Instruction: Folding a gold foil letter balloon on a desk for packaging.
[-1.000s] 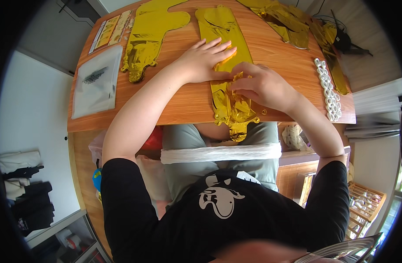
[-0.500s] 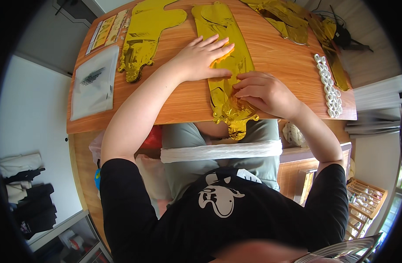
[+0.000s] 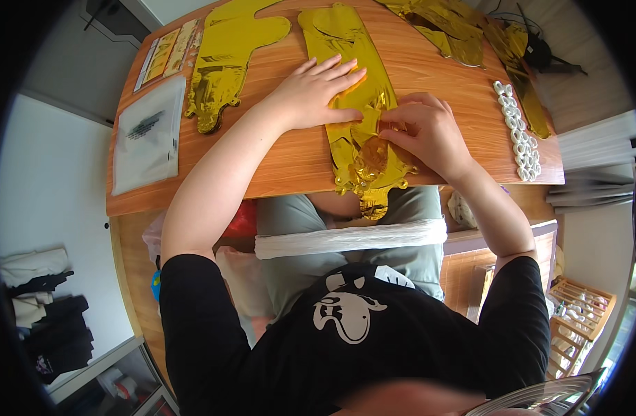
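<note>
A flat gold foil balloon (image 3: 349,139) lies lengthwise on the table, its crinkled tabbed end hanging over the near edge. My left hand (image 3: 319,96) rests palm down on its middle, fingers spread, pressing on the foil. At the balloon's right edge, my right hand (image 3: 423,132) pinches the foil between thumb and fingers. Below the pinch the foil is creased and bunched. A second gold foil balloon (image 3: 229,66), also flat, is to the left of my left hand.
On the wooden table (image 3: 276,163), a clear plastic bag (image 3: 149,142) and a printed sheet (image 3: 164,55) lie at the left. More gold foil (image 3: 443,28) sits at the far right. Several small white rolls (image 3: 519,132) line the right edge. A white strip (image 3: 349,238) spans my lap.
My right hand has shifted slightly up and right, drawing at the foil's edge, and the creases below it have changed. My left hand stays spread on the balloon.
</note>
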